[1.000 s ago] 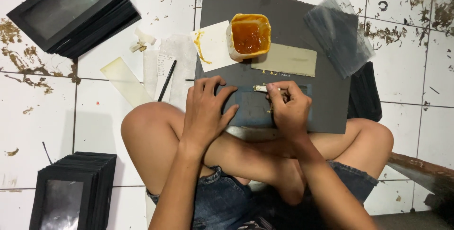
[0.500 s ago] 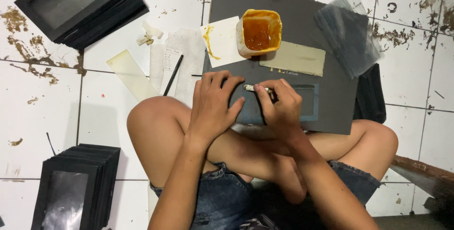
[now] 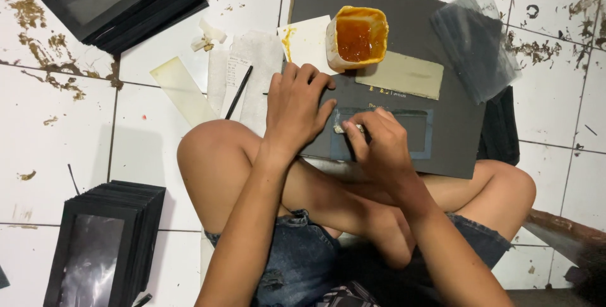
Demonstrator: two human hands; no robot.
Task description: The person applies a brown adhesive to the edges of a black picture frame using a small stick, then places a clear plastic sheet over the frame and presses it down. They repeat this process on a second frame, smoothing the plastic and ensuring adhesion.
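Dark grey board (image 3: 404,86) lies beneath both hands, its window frame (image 3: 416,131) partly smeared. Left hand (image 3: 295,110) presses flat, fingers spread, beside it. Right hand (image 3: 377,146) pinches what may be a small glue stick (image 3: 346,128) at the frame's left edge. Beyond them stands an orange glue tub (image 3: 357,36).

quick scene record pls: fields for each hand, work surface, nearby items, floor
left hand: left hand pressed flat on the dark board
right hand: right hand pinches a small pale tool at the blue-edged window panel
work surface: dark board across the person's crossed legs
on board: tub of orange glue, grey card strip, clear plastic sheets
floor: white tiles, two stacks of black window frames, paper strips, thin black stick
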